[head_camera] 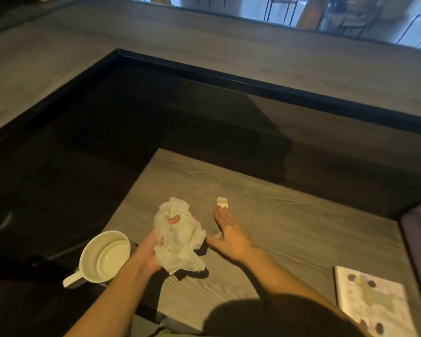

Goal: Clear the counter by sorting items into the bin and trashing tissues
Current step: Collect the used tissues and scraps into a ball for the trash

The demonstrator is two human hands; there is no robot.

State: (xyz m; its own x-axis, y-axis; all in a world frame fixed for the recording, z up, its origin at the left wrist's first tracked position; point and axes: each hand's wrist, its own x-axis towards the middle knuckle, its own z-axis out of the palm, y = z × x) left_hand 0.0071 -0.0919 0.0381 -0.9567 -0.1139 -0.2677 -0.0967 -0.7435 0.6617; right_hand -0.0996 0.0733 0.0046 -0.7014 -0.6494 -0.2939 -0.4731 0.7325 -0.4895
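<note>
- Left hand [153,249] grips a loose wad of tissues [180,242]; right hand [229,235] lies flat with straight fingers, fingertips touching a small tissue scrap [222,202] just ahead of it.
- Risk: the wad is slack, so layers may drop from the grip when it is carried.
- Risk: straight fingers could push the scrap away rather than pick it up.
- White mug [107,255] stands just outside the left hand, at the counter [289,215] edge; a bump could tip it off.
- Open room lies ahead and right of the right hand; a printed booklet [372,302] sits well behind it.
</note>
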